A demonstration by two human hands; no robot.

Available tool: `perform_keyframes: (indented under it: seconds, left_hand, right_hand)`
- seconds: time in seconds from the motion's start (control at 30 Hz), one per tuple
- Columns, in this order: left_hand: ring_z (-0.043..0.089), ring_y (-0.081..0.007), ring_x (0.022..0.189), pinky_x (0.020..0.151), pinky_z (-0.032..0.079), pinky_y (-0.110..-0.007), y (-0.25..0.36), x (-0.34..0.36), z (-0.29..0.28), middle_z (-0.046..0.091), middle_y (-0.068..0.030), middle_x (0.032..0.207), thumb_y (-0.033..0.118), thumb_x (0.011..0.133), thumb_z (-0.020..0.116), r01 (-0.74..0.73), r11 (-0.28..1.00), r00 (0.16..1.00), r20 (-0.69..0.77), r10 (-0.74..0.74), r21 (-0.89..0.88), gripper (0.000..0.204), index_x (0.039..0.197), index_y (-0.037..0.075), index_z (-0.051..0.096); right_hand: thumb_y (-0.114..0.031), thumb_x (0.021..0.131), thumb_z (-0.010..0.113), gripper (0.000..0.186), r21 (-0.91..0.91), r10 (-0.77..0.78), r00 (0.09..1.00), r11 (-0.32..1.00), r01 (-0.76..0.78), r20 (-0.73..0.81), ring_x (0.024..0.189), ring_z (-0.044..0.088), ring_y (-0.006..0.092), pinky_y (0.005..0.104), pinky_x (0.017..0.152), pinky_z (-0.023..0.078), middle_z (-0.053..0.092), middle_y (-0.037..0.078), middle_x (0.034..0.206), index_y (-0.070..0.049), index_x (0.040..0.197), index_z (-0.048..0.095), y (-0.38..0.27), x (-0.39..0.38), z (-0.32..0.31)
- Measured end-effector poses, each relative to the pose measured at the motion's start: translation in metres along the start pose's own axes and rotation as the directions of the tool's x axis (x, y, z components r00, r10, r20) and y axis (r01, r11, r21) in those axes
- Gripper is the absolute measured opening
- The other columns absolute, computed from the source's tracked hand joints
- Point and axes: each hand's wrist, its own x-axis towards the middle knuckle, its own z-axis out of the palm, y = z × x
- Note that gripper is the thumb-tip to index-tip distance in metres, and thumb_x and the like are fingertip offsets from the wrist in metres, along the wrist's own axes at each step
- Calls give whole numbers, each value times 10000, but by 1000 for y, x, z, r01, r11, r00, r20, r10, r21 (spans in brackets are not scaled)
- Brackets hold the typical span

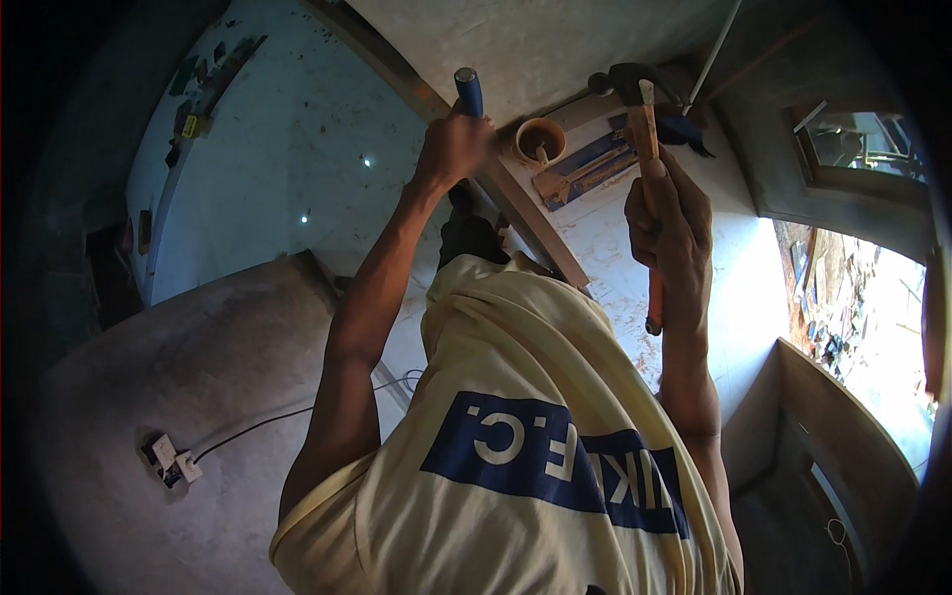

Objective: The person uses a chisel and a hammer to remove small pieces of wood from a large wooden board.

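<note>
My left hand (pixel 454 151) is closed round a chisel (pixel 469 91) with a blue handle and a metal end cap pointing up. Its blade is hidden below the fist, which is over the edge of a long wooden frame piece (pixel 540 236). To the right, my right hand (pixel 671 213) grips a claw hammer (pixel 645 124) by its worn wooden handle. The hammer's dark head is raised, higher in view than the chisel and apart from it. The handle's orange lower end shows beneath the hand.
Between the hands, a tan bucket (pixel 555 133) stands beside a dusty blue tray-like object (pixel 592 175). Scraps litter the pale floor (pixel 734 223). At left, a cable (pixel 260 424) runs from a wall socket (pixel 171 460). A bright window opening (pixel 858 297) is at right.
</note>
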Motion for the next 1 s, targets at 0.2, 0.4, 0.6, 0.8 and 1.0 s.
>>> perform_keyframes:
  seconds: [0.2, 0.4, 0.6, 0.8, 1.0]
  left_hand:
    - [734, -339, 809, 709, 600, -412, 0, -4, 0, 724, -154, 867, 175, 973, 621, 54, 998, 998, 22, -55, 6, 208, 1053, -5, 555]
    - [733, -338, 818, 719, 601, -413, -1, -5, 1, 727, -147, 879, 198, 980, 616, 40, 999, 999, 29, -40, 13, 220, 1051, -3, 563]
    - [731, -341, 821, 717, 608, -415, 0, -9, 4, 730, -145, 888, 191, 977, 619, 28, 1000, 999, 18, -28, -11, 209, 1045, 2, 561]
    - [733, -332, 823, 722, 611, -406, 1, -12, 7, 731, -151, 895, 186, 977, 619, 42, 998, 999, -5, -42, -38, 204, 1052, 6, 560]
    - [737, -296, 798, 694, 598, -368, 4, -10, 6, 723, -167, 864, 173, 966, 643, 94, 995, 996, 15, -93, -24, 226, 1030, -24, 554]
  right_hand:
    - [-323, 1060, 447, 430, 42, 30, 1000, 999, -29, -3, 442, 252, -12, 179, 376, 184, 337, -80, 615, -42, 1378, 516, -1, 1, 1]
    - [-336, 1056, 460, 448, 47, 52, 999, 998, -52, 11, 445, 254, -8, 183, 380, 189, 336, -74, 616, -38, 1386, 511, -1, 2, 0]
    - [-343, 1057, 460, 469, 8, 56, 998, 998, -56, 40, 454, 253, -8, 180, 388, 183, 332, -78, 629, -39, 1412, 500, 2, 2, 3]
    - [-351, 1059, 458, 473, -73, 81, 992, 995, -74, 99, 471, 264, -9, 179, 403, 192, 327, -80, 636, -43, 1415, 503, 4, 2, 11]
    - [-361, 1059, 464, 476, -104, 51, 993, 994, -39, 109, 478, 260, -3, 192, 413, 196, 324, -85, 636, -36, 1404, 513, 8, 4, 19]
